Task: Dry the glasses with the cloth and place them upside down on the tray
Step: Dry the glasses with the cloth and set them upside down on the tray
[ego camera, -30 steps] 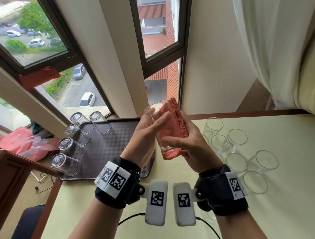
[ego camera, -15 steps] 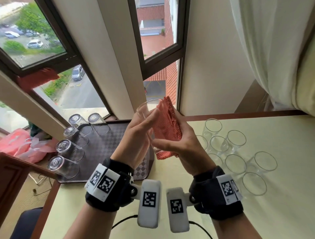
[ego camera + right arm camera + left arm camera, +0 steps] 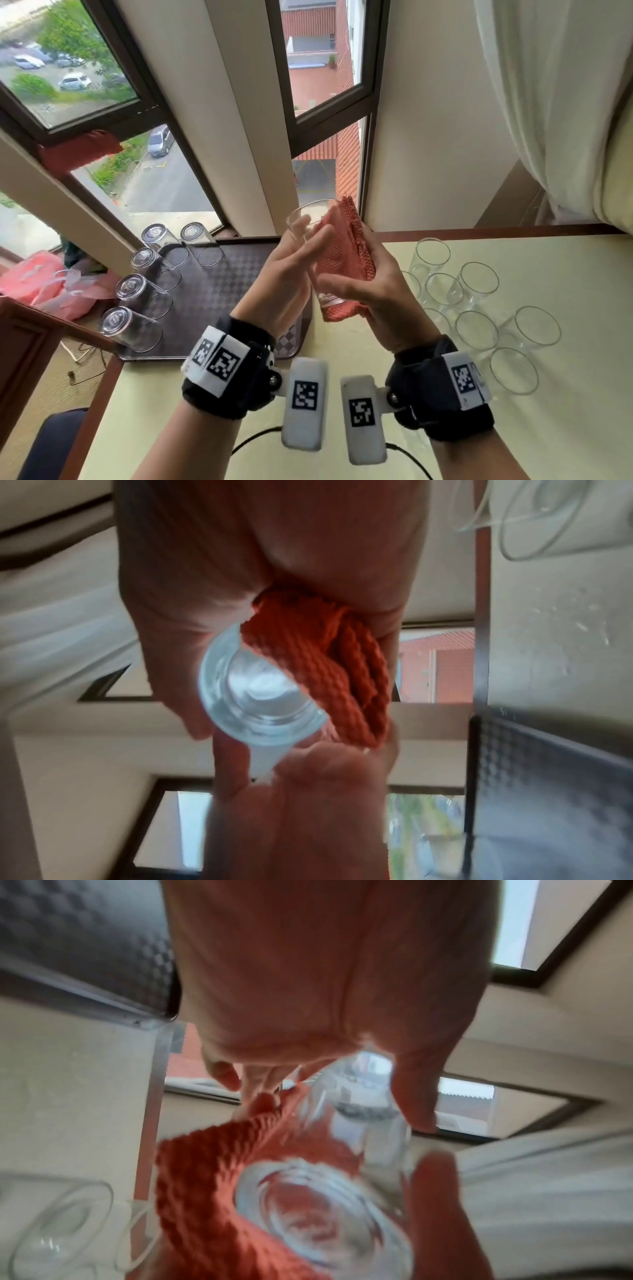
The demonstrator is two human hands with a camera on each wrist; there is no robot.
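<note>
Our left hand (image 3: pixel 286 284) grips the glass (image 3: pixel 329 298), thumb and fingers curled round it. Our right hand (image 3: pixel 371 301) clamps the red cloth (image 3: pixel 346 255) against its side, midair between the tray (image 3: pixel 219 301) and the upright glasses (image 3: pixel 478 282).

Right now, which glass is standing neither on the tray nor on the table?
The glass held up between the left hand and right hand, against the red cloth; the others stand on the tray or the table.

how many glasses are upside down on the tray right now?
5. Far edge of the tray: two glasses. Left edge: three more. The left hand covers the tray's right side, so more may be hidden.
</note>
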